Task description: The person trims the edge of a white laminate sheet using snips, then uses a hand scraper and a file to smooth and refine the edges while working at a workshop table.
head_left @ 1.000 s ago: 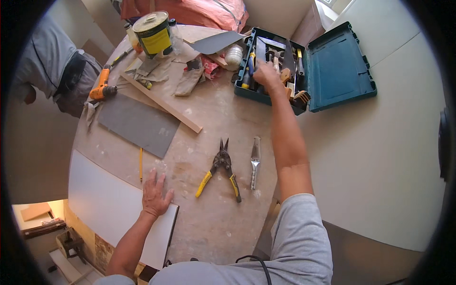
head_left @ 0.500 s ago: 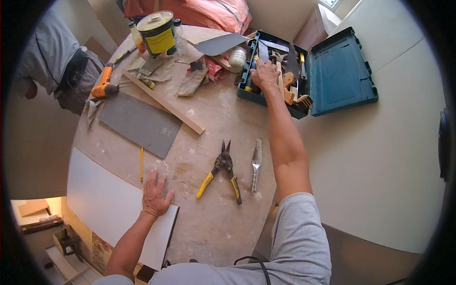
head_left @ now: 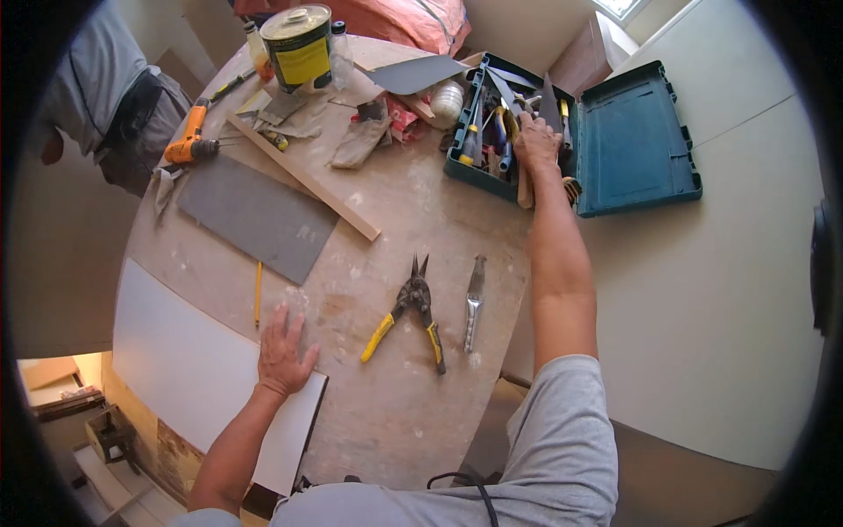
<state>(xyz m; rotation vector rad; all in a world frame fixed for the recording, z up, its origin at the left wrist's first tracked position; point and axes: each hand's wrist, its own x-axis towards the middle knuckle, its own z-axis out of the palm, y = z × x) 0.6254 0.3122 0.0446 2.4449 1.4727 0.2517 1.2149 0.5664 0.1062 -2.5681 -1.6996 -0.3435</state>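
Observation:
My left hand (head_left: 283, 351) lies with fingers spread across the edge of a white board (head_left: 184, 369) and the bare worktop. Yellow-and-black snips (head_left: 409, 307) and a long metal tool with a flat blade (head_left: 475, 299) lie to its right, and a yellow pencil (head_left: 259, 292) above it. My right hand (head_left: 537, 145) is inside the dark teal toolbox (head_left: 474, 171), fingers curled among screwdrivers (head_left: 471, 145), blades and other tools; what it grips is hidden. The toolbox's lid (head_left: 634, 145) rests open to the right.
An orange drill (head_left: 184, 132), a grey panel (head_left: 255, 211), a wooden strip (head_left: 320, 189), a large can (head_left: 299, 61), bottles and scraps crowd the table's back and left. Another person (head_left: 123, 105) stands at the left. A pale surface (head_left: 702, 325) extends rightward.
My right hand has shifted rightward within the toolbox, exposing more screwdrivers at its left side. The view has shifted slightly. My left hand stays spread on the board's edge.

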